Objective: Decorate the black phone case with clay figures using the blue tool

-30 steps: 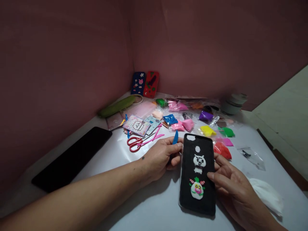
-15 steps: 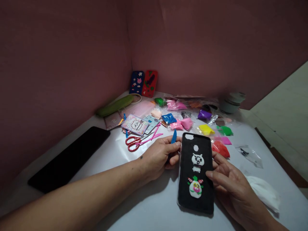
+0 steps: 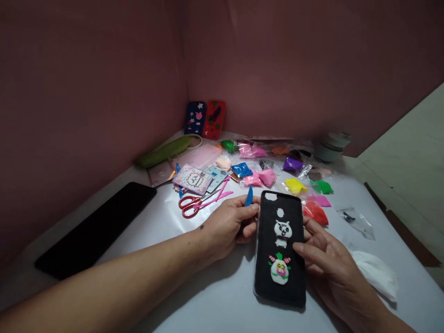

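A black phone case (image 3: pixel 267 268) is tilted up over the white table, its right edge gripped by my right hand (image 3: pixel 329 263) with the thumb on its face. On the case are a white clay animal face (image 3: pixel 283 230) with black markings and, lower down, a white clay figure (image 3: pixel 279 270) with pink, yellow and green parts. Beside the case's left edge, my left hand (image 3: pixel 232 224) is closed on a blue plastic modelling knife (image 3: pixel 249 196), its blade pointing up. Whether my left fingers also touch the case, I cannot tell.
Red-handled scissors (image 3: pixel 189 206) lie beyond my left hand, near card packets (image 3: pixel 193 178). Several bags of coloured clay, one blue (image 3: pixel 242 169), spread behind the case. A white clay bag (image 3: pixel 376 276) lies at right, a dark flat slab (image 3: pixel 100 226) at left. Decorated cases (image 3: pixel 214 120) lean against the wall.
The whole view has shifted slightly, so everything sits a little further left. Both hands keep the same hold on the knife and the case.
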The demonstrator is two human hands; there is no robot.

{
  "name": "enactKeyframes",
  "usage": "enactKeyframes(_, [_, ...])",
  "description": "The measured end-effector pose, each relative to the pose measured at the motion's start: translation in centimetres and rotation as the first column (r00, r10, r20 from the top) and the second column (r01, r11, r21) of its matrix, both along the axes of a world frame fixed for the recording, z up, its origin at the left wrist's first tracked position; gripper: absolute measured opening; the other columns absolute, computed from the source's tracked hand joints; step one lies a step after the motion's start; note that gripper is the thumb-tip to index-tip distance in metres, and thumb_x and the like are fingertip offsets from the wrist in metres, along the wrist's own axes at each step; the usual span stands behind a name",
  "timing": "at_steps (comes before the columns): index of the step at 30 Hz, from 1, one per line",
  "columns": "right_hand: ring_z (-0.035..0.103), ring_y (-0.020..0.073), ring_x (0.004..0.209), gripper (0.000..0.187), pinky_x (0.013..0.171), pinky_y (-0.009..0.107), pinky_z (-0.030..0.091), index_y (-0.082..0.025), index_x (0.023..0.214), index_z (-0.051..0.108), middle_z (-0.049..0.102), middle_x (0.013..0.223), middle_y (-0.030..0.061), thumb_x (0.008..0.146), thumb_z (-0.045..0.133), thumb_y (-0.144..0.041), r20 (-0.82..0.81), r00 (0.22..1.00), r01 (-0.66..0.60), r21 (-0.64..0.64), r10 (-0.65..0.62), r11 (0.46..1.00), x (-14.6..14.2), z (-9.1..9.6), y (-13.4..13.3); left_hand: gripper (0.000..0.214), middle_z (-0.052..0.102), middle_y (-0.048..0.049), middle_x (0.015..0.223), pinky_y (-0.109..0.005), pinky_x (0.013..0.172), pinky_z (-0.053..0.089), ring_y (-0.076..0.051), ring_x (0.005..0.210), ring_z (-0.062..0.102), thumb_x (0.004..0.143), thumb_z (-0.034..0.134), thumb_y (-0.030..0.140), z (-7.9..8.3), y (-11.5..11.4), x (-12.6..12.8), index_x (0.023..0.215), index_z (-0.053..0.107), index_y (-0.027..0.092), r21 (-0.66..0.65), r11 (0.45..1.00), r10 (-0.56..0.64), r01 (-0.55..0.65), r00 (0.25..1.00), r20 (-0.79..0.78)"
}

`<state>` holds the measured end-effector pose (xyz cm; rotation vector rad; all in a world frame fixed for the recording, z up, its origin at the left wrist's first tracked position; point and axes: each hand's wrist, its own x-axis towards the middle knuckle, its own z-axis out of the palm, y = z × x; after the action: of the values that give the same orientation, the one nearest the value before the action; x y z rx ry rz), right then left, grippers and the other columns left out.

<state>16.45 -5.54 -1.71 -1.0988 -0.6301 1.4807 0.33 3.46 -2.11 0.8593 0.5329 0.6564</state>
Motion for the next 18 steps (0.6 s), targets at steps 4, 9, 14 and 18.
enactKeyframes(4, [0.068,0.0238,0.083,0.044,0.073,0.037,0.052,-0.024,0.117,0.057,0.073,0.097,0.0076,0.075,0.069,-0.018,0.036,0.999,-0.007,0.021,0.006,1.000,0.04,-0.24,0.08,0.013,0.039,0.0068,0.041,-0.021,0.040,0.015,-0.008,0.037,0.025,0.087,0.053,0.022,0.03,-0.06,-0.02,0.092,0.060,0.014,-0.011,1.000,-0.005,0.005,1.000,0.009])
enactKeyframes(9, [0.068,0.0239,0.079,0.052,0.068,0.036,0.052,-0.025,0.123,0.055,0.073,0.095,0.0077,0.074,0.071,-0.020,0.032,0.999,0.005,0.010,-0.006,1.000,0.07,-0.45,0.13,0.014,0.039,0.0066,0.041,-0.021,0.041,0.015,-0.008,0.038,0.026,0.086,0.055,0.025,-0.01,-0.14,0.08,0.093,0.060,0.013,-0.008,1.000,-0.008,0.008,1.000,0.012])
enactKeyframes(14, [0.069,0.0234,0.077,0.046,0.067,0.035,0.054,-0.022,0.117,0.057,0.072,0.100,0.0092,0.074,0.071,-0.020,0.015,1.000,0.016,-0.002,-0.016,1.000,-0.17,-0.06,0.02,0.013,0.038,0.0066,0.041,-0.021,0.041,0.015,-0.008,0.038,0.025,0.088,0.052,0.023,-0.20,-0.22,0.19,0.093,0.060,0.014,0.003,1.000,-0.001,0.001,1.000,0.005])
enactKeyframes(18, [0.069,0.0210,0.076,0.038,0.066,0.031,0.054,-0.023,0.109,0.062,0.073,0.095,0.0072,0.073,0.073,-0.020,-0.007,0.999,0.033,-0.008,-0.033,0.999,-0.37,0.12,-0.05,0.013,0.038,0.0065,0.042,-0.021,0.040,0.016,-0.007,0.037,0.025,0.088,0.052,0.023,-0.07,-0.36,0.24,0.090,0.060,0.013,0.014,1.000,0.009,-0.009,1.000,-0.009])
